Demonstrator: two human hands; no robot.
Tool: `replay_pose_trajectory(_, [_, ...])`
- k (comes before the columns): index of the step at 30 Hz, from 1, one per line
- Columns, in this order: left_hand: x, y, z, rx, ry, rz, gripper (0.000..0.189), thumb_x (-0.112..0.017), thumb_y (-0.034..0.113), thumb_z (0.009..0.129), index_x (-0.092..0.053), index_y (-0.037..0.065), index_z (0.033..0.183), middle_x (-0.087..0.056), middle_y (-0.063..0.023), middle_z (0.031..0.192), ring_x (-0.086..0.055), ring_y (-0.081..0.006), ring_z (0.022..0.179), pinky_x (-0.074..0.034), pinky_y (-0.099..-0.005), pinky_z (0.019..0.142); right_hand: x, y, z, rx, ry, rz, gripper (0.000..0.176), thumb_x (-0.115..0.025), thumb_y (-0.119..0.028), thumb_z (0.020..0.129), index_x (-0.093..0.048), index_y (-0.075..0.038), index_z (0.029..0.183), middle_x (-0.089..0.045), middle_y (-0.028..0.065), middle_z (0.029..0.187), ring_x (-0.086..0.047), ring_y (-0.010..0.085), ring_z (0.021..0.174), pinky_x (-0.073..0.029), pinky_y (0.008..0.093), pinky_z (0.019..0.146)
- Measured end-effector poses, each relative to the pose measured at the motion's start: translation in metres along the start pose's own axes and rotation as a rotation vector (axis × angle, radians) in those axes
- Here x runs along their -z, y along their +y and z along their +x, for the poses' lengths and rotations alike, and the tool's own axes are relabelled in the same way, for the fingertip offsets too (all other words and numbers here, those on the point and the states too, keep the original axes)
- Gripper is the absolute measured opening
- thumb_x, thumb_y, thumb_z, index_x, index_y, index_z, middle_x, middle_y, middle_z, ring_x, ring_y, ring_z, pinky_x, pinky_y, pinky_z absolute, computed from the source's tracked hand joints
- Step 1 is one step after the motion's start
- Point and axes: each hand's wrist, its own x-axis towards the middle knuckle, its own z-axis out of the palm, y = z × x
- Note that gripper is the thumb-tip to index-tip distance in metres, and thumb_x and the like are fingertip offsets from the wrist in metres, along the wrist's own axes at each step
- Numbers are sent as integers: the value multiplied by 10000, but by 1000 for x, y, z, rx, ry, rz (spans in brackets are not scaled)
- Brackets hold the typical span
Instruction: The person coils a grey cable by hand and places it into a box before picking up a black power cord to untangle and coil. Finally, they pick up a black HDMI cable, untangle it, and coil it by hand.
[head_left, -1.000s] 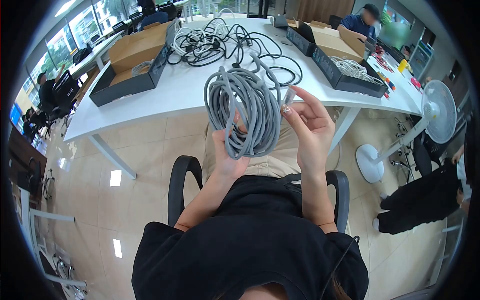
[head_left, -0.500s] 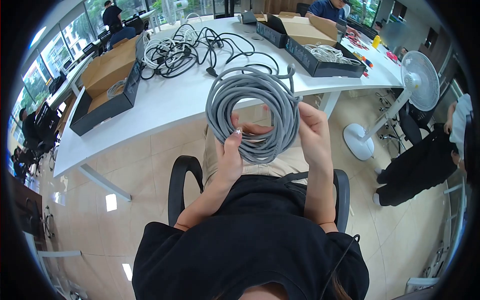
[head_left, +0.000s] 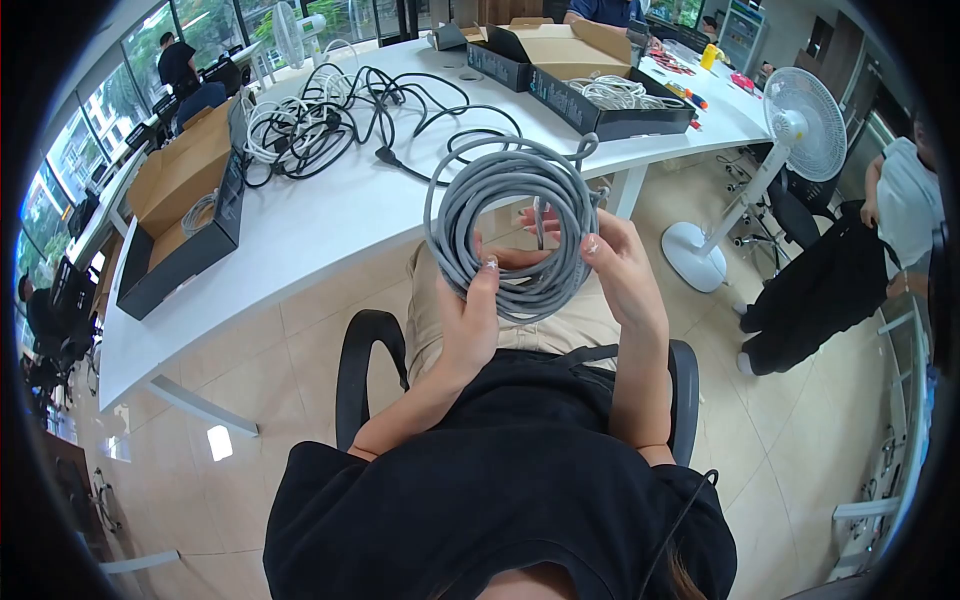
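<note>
Where grey cable coil (head_left: pixel 460 210) curves, hands (head_left: pixel 472 322) (head_left: pixel 627 272) pinch both sides; white table (head_left: pixel 320 220) beyond

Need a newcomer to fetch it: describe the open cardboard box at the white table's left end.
Find the long white table. At its left end sits an open black cardboard box, brown inside. Unlike the open black cardboard box of white cable further right, it holds one small grey cable coil.

I see a bright room, daylight coming through the tall glass windows (head_left: pixel 110 110) at upper left. Small white glare patches shine on the glossy beige tiled floor (head_left: pixel 240 400). Straight edges bow under the wide lens, black rounds off the corners, and the far background looks soft.
</note>
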Motion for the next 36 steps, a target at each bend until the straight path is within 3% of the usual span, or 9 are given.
replay_pose_trajectory(6, [1,-3,3,143,-6,-229,330,-330,165,876,-385,-11,1151,-605,-184,939,-609,-221,885,-488,-322,798,-1,2,0,-78,154,419,362,-434,-226,928,-541,70,1107,-595,167,1073,-601,218,939,-469,355,845])
replay_pose_trajectory(9, [9,-22,5,179,122,-229,329,-340,230,893,-377,49,1165,-600,-163,928,-603,-210,877,-485,-331,785,4,22,0,-97,198,313,305,-443,-153,917,-541,72,1098,-604,171,1051,-616,236,914,-489,361,838])
replay_pose_trajectory(12, [11,-34,4,189,220,-235,304,-349,252,894,-393,60,1126,-604,-144,894,-603,-190,851,-484,-321,768,9,31,-1,-85,158,363,257,-464,-107,903,-555,67,1070,-617,172,1024,-630,238,880,-504,357,828])
replay_pose_trajectory(15, [3,-14,8,201,88,-294,281,-361,278,891,-403,67,1071,-608,-128,857,-605,-178,817,-479,-309,750,6,16,-5,-108,79,662,283,-510,-91,897,-543,60,1133,-618,116,1045,-598,136,918,-470,267,811])
replay_pose_trajectory(21, [2,-8,11,240,18,-359,249,-379,302,882,-393,83,1000,-605,-123,826,-605,-167,771,-472,-275,717,6,19,-7,-30,107,540,303,-577,-71,852,-556,58,1125,-623,119,1029,-597,132,918,-467,257,819])
replay_pose_trajectory(28, [-1,-15,8,181,-180,-392,258,-354,250,875,-365,69,1059,-602,-157,849,-603,-191,820,-476,-313,766,10,18,-14,-91,273,158,173,-633,-59,803,-647,63,923,-645,69,861,-572,76,731,-457,204,623])
replay_pose_trajectory(31, [-6,-17,7,229,-48,-256,277,-348,227,873,-356,55,1089,-603,-184,875,-604,-214,848,-476,-319,786,8,3,-18,13,214,-162,170,-629,-48,794,-639,74,911,-645,56,867,-573,79,752,-460,212,650])
replay_pose_trajectory(35, [2,-39,17,207,-19,-154,292,-320,178,876,-339,28,1126,-604,-213,915,-604,-238,878,-474,-321,802,7,-6,-16,18,245,-69,186,-584,-2,803,-624,70,970,-646,66,933,-584,98,846,-461,229,763])
replay_pose_trajectory(36, [1,-46,19,172,17,-132,293,-313,168,876,-335,23,1130,-605,-216,921,-605,-235,877,-474,-319,801,9,-5,-17,-3,189,-72,292,-530,-26,827,-571,45,1107,-628,100,1008,-586,133,924,-446,250,823])
